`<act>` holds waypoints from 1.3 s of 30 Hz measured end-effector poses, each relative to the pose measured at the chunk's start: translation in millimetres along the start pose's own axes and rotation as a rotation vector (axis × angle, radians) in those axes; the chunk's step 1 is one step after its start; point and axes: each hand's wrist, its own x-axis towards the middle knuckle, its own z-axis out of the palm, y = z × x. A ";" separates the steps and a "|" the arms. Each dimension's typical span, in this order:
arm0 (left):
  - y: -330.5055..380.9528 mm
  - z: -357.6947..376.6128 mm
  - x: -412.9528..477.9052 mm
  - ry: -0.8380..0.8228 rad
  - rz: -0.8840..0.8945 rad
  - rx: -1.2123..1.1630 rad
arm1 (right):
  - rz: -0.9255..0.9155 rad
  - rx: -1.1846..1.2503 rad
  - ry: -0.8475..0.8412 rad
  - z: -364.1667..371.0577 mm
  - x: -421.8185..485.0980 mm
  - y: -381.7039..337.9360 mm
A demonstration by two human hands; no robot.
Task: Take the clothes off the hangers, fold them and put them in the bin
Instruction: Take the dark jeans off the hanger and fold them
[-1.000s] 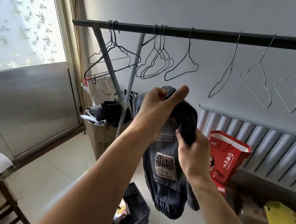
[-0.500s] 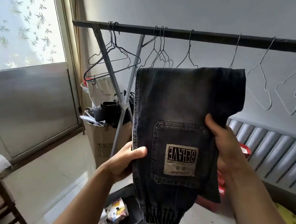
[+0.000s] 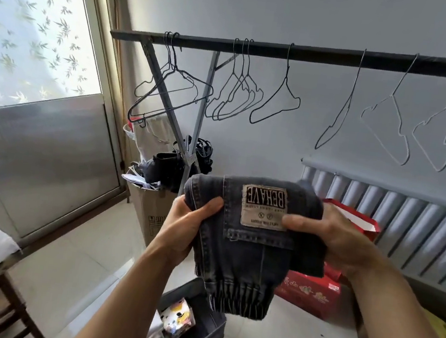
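Okay, on my feed the jeans (image 3: 247, 257) are up in the air between the two hands, below the rail (image 3: 288, 51) and above the bin (image 3: 217, 335) that sits on the floor. The left hand (image 3: 185, 232) grips the bundle's left edge. Its thumb (image 3: 208, 205) lies across the front of the denim, and the other fingers curl behind, where I can't see them. The right hand (image 3: 328, 239) clamps the right edge the same way, with its thumb (image 3: 296, 224) pressed flat at the lower right corner of the patch (image 3: 263, 206) and its fingers wrapped behind the fold. So both hands are closed round the cloth.

Material now: dark washed denim, thick, folded into a squarish bundle, with pale stitching along the seams and round a back pocket. The patch is a cream rectangle sewn on that pocket, upside down to me, with "BEHAVE" in block letters. A gathered, ribbed elastic cuff (image 3: 238, 298) hangs out of the bundle's bottom edge, just over the bin's far corner. The bin is a dark grey box with straight walls, and a piece of brightly printed fabric (image 3: 178, 319) lies inside it. Along the rail dangle thin wire hangers (image 3: 278, 102), dark ones toward its left end, paler ones toward the right.
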 end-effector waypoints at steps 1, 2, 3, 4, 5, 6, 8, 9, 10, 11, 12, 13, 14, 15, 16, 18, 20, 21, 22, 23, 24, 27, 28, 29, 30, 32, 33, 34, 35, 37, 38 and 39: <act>2.4 0.3 1.5 0.009 0.019 0.014 | -0.001 -0.015 0.095 1.6 2.0 5.4; 4.4 0.6 2.8 0.017 0.038 0.030 | -0.017 0.005 0.186 5.1 2.5 9.9; 6.4 1.0 3.8 0.021 0.054 0.042 | -0.052 0.034 0.259 8.2 3.0 14.1; 8.7 1.8 4.3 0.024 0.064 0.049 | -0.093 0.049 0.310 10.7 3.0 16.2; 10.7 2.4 5.2 0.025 0.073 0.054 | -0.125 0.039 0.350 10.9 3.7 17.8; 12.6 3.2 6.0 0.024 0.080 0.060 | -0.145 0.002 0.387 10.6 3.5 18.7; 16.3 4.4 7.8 0.024 0.086 0.071 | -0.162 -0.133 0.438 11.4 2.4 16.2; 17.7 4.2 9.0 0.021 0.089 0.068 | -0.174 -0.182 0.432 11.1 2.0 15.3; 18.9 3.7 9.9 0.014 0.091 0.057 | -0.190 -0.213 0.417 10.9 0.4 13.3; 20.4 3.6 10.4 0.008 0.091 0.047 | -0.210 -0.232 0.400 10.6 -1.4 10.6; 21.8 3.5 10.5 0.010 0.084 0.035 | -0.233 -0.246 0.386 11.7 -3.5 7.5; 22.9 3.7 10.4 0.025 0.079 0.026 | -0.256 -0.269 0.387 12.7 -4.7 4.9; 23.6 3.5 11.1 0.058 0.074 0.018 | -0.279 -0.297 0.394 14.5 -5.8 2.4; 24.4 3.8 12.1 0.108 0.069 0.012 | -0.300 -0.326 0.410 16.5 -5.9 1.0; 25.2 3.9 13.7 0.170 0.067 0.010 | -0.318 -0.351 0.435 19.6 -5.7 0.5; 27.3 4.4 17.2 0.294 0.083 0.021 | -0.344 -0.399 0.498 27.1 -4.0 2.8; 29.1 5.3 18.8 0.354 0.151 0.045 | -0.368 -0.433 0.562 32.5 -1.0 7.8; 30.0 5.1 18.9 0.348 0.208 0.062 | -0.380 -0.441 0.587 34.7 0.1 9.2; 31.1 5.5 18.5 0.323 0.263 0.077 | -0.395 -0.445 0.608 36.1 1.0 10.1; 32.1 6.1 17.3 0.287 0.306 0.090 | -0.406 -0.448 0.623 36.5 1.2 10.3; 33.6 3.6 17.0 0.246 0.338 0.098 | -0.405 -0.455 0.631 38.2 2.3 9.3; 39.0 -3.7 16.9 0.168 0.379 0.087 | -0.354 -0.566 0.621 37.5 5.1 3.2; 40.4 -6.0 17.4 0.157 0.382 0.076 | -0.319 -0.628 0.611 36.1 6.2 0.8; 42.7 -7.3 17.0 0.143 0.383 0.064 | -0.277 -0.702 0.604 34.5 7.8 -1.9; 45.2 -9.4 17.5 0.131 0.384 0.053 | -0.230 -0.783 0.597 34.5 8.8 -5.9; 49.6 -14.1 18.5 0.108 0.387 0.046 | -0.154 -0.886 0.534 41.1 9.2 -15.0; 51.3 -17.9 20.1 0.098 0.388 0.052 | -0.135 -0.894 0.484 49.3 10.5 -19.5; 52.6 -20.9 21.2 0.085 0.392 0.062 | -0.126 -0.894 0.433 59.2 13.0 -24.4; 53.3 -23.4 22.0 0.068 0.395 0.072 | -0.132 -0.915 0.384 70.4 17.1 -28.4; 54.6 -28.0 23.4 0.026 0.396 0.089 | -0.146 -1.025 0.301 93.3 31.0 -32.1; 55.9 -31.2 23.9 0.007 0.390 0.105 | -0.149 -1.065 0.271 103.3 39.0 -32.4; 56.8 -33.4 24.5 -0.007 0.381 0.123 | -0.151 -1.076 0.248 108.6 45.9 -32.3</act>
